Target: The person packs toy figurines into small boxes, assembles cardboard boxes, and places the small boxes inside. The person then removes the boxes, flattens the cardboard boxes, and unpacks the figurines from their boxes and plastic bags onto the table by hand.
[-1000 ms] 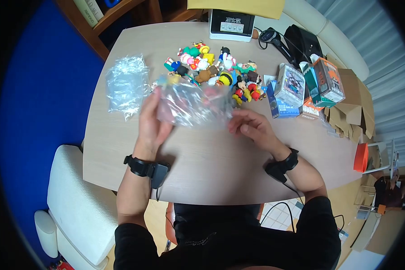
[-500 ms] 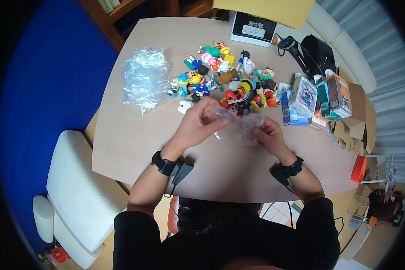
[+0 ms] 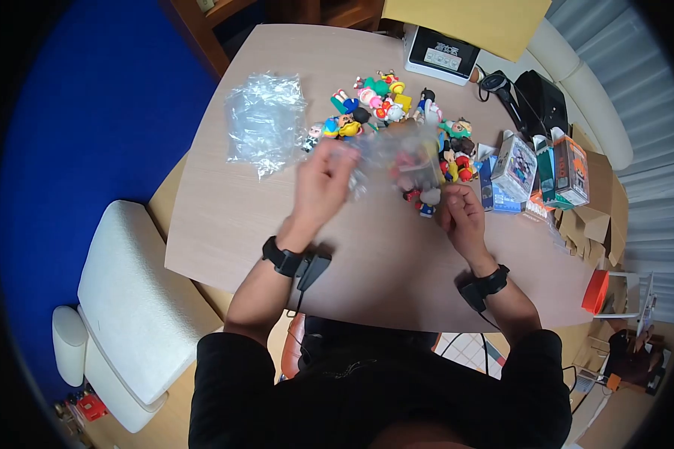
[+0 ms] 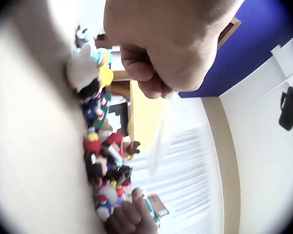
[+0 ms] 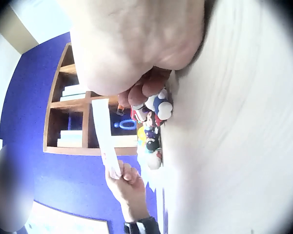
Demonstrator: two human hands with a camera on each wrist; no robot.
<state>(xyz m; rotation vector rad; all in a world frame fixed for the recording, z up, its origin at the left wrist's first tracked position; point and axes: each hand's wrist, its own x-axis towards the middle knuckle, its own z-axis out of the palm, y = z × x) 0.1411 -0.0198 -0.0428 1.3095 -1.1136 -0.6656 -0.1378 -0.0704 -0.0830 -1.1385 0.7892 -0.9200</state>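
Note:
In the head view a clear plastic bag (image 3: 408, 153), blurred, stretches across the figurines from my left hand (image 3: 326, 179). My left hand's fingers pinch one end of the bag, which hangs as a pale strip (image 5: 105, 139) from it in the right wrist view. Lower right, my right hand (image 3: 466, 221) hovers low over the table, fingers loosely curled, beside a small grey-and-blue figurine (image 3: 428, 203). The bag's free end appears apart from that hand in both wrist views. Several colourful figurines (image 3: 389, 108) lie piled beyond my hands, partly seen through the bag.
A stack of clear plastic bags (image 3: 266, 127) lies at the table's left. Small toy boxes (image 3: 515, 168) and torn cardboard (image 3: 595, 183) crowd the right side. At the back stand a white-and-black device (image 3: 439, 56) and a handheld scanner (image 3: 502, 93).
The bag, earlier between both hands, has been pulled up and spread over the figurines by my left hand. My right hand has let go of it. The head view has shifted.

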